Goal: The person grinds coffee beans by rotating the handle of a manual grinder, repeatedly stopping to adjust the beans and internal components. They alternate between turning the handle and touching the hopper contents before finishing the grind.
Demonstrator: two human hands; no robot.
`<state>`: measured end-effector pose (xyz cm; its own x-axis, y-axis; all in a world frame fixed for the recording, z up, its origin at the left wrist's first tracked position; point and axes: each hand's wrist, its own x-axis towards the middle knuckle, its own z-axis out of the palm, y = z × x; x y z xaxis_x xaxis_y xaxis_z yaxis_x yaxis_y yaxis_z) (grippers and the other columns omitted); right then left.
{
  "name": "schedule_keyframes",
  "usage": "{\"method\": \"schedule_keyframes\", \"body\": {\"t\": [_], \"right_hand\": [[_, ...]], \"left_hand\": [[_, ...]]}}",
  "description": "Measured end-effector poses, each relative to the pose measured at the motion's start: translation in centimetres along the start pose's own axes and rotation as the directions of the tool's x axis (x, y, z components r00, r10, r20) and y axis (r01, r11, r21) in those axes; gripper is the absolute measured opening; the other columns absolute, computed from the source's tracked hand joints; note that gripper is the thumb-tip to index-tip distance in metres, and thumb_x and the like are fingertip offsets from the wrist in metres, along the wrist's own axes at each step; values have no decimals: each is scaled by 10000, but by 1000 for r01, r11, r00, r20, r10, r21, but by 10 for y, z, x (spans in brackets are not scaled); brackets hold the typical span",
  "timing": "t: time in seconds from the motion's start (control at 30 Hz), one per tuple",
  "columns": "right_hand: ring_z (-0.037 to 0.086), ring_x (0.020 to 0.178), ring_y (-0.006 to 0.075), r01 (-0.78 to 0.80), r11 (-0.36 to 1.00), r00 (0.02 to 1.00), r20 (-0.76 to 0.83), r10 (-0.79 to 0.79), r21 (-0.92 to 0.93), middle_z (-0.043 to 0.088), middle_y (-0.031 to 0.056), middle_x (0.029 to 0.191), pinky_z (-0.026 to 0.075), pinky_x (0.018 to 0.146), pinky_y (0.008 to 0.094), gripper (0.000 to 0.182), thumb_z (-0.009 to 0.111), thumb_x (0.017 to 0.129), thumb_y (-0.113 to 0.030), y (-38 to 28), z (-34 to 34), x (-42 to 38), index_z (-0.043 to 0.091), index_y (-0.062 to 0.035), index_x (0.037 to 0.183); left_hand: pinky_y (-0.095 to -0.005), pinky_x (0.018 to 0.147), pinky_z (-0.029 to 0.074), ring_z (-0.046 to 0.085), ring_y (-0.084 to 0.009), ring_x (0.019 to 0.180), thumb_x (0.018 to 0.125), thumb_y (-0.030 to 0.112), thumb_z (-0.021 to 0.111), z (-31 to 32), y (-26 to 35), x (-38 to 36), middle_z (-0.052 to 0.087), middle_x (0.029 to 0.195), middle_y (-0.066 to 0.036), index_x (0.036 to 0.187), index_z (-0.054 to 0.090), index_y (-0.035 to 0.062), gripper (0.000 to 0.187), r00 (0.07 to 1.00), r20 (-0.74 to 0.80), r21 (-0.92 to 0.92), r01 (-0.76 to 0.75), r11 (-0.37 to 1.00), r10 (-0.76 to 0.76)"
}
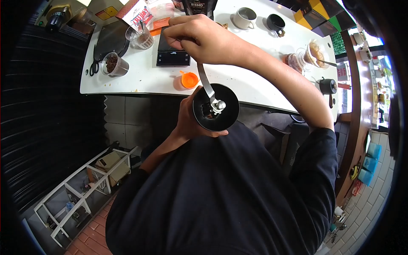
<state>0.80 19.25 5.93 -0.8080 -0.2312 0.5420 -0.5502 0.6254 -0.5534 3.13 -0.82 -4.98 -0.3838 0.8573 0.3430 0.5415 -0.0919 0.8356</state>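
Our white tabletop (144, 80) spans the upper frame. Just below it, mid-frame, our left hand (186, 114) is wrapped round a matte black, round, open-topped grinder (228, 111). Its flat silver metal crank (205, 83) slants up-left to our curled right hand (197, 38), grip hidden, can't tell. Dark bits (208, 114) inside.

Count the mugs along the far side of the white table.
2: a pale mug and, to its right in the picture, a black mug. Others may be hidden.
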Motion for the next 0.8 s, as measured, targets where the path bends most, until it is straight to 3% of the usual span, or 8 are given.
{"method": "schedule_keyframes", "body": {"t": [0.13,0.33,0.4,0.5,0.57,0.7,0.77,0.8], "right_hand": [[558,706,319,-22,999,1000,-23,21,-47,522,147,789,466,663,403,108,486,724,75,9,-2,-4,539,17,800],[553,694,311,-127,984,990,-84,117,-123,524,142,773,457,648,399,93,473,743,87,23,4,-10,526,15,771],[555,694,307,-157,978,984,-105,143,-136,527,142,777,457,646,399,96,469,747,90,25,4,-13,525,14,769],[547,669,297,-193,971,979,-100,180,-138,525,138,750,452,636,395,101,460,753,85,21,0,-15,527,13,777],[527,639,293,-314,947,949,-53,311,-69,515,141,713,442,623,398,99,451,753,79,18,-3,-16,523,12,770],[500,599,287,-278,960,959,-73,275,-31,482,137,661,445,619,397,107,448,753,72,22,-5,-25,526,5,784],[604,704,384,-401,913,914,42,404,-73,562,183,686,483,676,448,107,494,734,74,17,-12,-30,518,8,815],[604,704,384,-403,913,913,45,406,-70,562,183,686,483,676,448,107,494,734,74,18,-9,-39,518,8,815]], "left_hand": [[-350,816,585,726,-226,855,494,463,968,4,-7,-1,703,990,-105,1138,587,-15,888,998,-53,-35,-43,998,42],[-315,781,583,723,-176,822,547,466,954,11,-10,-6,718,961,-73,1129,606,-5,826,985,-170,-252,-21,968,-23],[-313,798,577,723,-180,846,547,481,955,13,-8,-9,720,980,-74,1128,611,-2,830,966,-173,-456,94,885,-192],[-320,829,571,720,-183,873,547,494,956,13,-11,-9,717,985,-77,1146,603,-1,853,968,-196,-423,62,904,-157],[-327,838,569,717,-178,882,551,502,956,13,-11,-10,713,987,-73,1150,602,1,858,963,-178,-457,100,884,-201],[-339,873,558,688,-162,967,559,506,965,9,-11,-18,684,1078,-71,1227,559,8,927,940,-82,-570,227,790,-330],[-338,898,548,667,-163,1015,559,497,970,11,-13,-23,662,1132,-74,1269,529,10,967,932,-119,-596,209,775,-343],[-337,922,537,647,-164,1064,559,487,975,12,-16,-27,639,1186,-77,1311,500,13,1008,922,-158,-620,187,762,-355]]}}
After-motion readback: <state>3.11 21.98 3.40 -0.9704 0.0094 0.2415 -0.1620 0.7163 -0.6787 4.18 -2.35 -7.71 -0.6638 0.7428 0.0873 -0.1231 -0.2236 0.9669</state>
